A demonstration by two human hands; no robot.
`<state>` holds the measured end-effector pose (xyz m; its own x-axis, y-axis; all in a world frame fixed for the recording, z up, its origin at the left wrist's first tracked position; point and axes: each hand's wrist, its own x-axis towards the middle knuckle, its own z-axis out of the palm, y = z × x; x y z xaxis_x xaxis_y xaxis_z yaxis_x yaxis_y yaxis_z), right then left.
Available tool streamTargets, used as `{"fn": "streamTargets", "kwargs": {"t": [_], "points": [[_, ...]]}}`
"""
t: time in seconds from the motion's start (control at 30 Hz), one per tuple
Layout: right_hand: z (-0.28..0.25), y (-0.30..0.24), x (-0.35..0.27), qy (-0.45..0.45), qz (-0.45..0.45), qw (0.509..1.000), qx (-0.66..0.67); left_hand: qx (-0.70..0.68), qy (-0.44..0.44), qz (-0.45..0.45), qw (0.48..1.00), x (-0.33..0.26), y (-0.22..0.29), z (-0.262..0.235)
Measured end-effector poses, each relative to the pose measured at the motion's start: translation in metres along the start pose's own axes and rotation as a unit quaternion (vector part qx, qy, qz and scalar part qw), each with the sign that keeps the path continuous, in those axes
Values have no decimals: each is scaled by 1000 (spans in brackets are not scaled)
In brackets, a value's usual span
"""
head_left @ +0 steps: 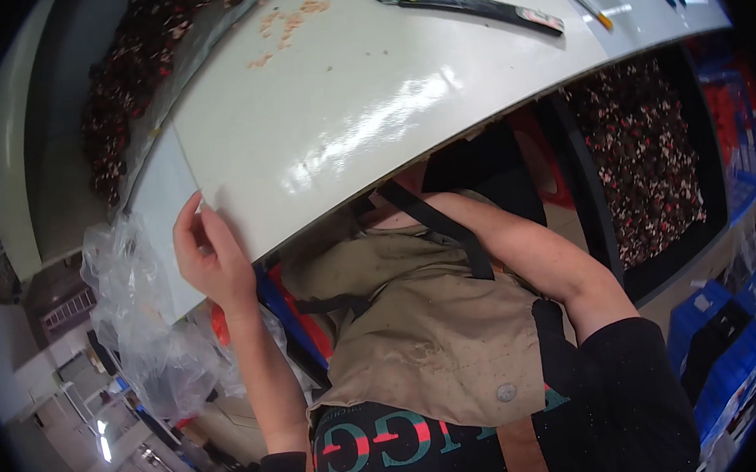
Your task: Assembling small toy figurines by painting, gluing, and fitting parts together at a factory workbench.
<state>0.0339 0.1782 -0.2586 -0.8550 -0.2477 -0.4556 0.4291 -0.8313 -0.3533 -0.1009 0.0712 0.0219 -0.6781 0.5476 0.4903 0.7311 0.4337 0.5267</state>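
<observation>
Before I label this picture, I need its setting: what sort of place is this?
Probably a manufacturing workshop: a black-handled knife on the white worktable and a black tray of small mixed-colour pieces.

The white tabletop (256,152) is brightly lit, a streaky white glare across its middle and a smaller shine at the far side. Beneath it, light falls off into deep shadow. Small light strips (104,442) blaze at the near left. Fisheye distortion bows the table edge; the blackened rim surrounds softened outer areas.
</observation>
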Motion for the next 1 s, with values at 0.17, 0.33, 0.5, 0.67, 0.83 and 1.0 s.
{"fn": "streamTargets", "kwargs": {"t": [0.17, 0.33, 0.5, 0.67, 0.83, 1.0], "points": [[164, -79, -127, -86, -23, 996, 0, 24, 5, -27, 999, -6, -21, -24], [117, -64, -121, -56, 5, 936, -347, 23, 21, 52, 998, 0, 0, -25], [146, -68, -147, -116, -96, 898, -414, 35, 39, 71, 996, -3, 2, -35], [163, -86, -152, -148, -172, 851, -474, 38, 42, 73, 996, 3, 2, -25], [171, -90, -161, -136, -195, 857, -456, 65, 21, 58, 996, 6, 8, -27], [189, -84, -167, -93, -253, 801, -534, 40, 40, 84, 995, 3, 4, -30]]}}
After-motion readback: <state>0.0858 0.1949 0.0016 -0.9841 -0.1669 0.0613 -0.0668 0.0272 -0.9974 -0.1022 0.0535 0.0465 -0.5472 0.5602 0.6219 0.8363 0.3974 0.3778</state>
